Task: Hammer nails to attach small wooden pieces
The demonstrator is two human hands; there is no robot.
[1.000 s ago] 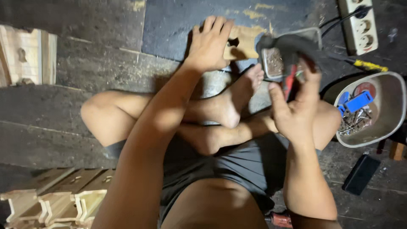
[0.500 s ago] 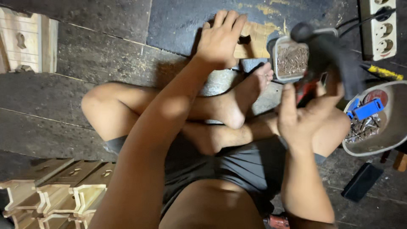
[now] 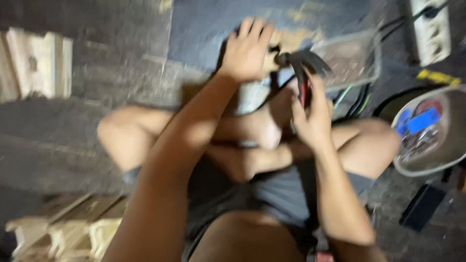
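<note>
The frame is motion-blurred, so fine detail is lost. The person sits cross-legged on the dark floor (image 3: pixel 97 121). The right hand (image 3: pixel 313 116) has its fingers closed around a hammer (image 3: pixel 303 63) by its red-and-black handle, the dark head raised just beside the left hand (image 3: pixel 250 51). The left hand lies palm-down with fingers spread and half open over a small pale wooden piece (image 3: pixel 284 41) on the floor in front of the feet; whether it pinches anything under the palm I cannot tell.

As I judge it, the work is hammering on that piece. To do it well, the left hand should pin the piece flat while its fingers stay out of the head's line, since the head is very near them now. Short, square blows from the wrist would suit better than a long swing, as the bare feet (image 3: pixel 272 121) lie right under the handle.

Round about: a clear tub (image 3: pixel 352 58) with small dark contents sits just beyond the hammer, close enough to be knocked. Cables (image 3: pixel 354 99) run beside it toward a white power strip (image 3: pixel 429 29) at the upper right. A round basin (image 3: pixel 427 131) holding a blue item and metal bits rests by the right knee, with a dark flat object (image 3: pixel 421 206) below it. Pale wooden frames (image 3: pixel 58 233) are stacked at the lower left and another wooden part (image 3: pixel 34 68) lies at the upper left, both well apart from the hands.
</note>
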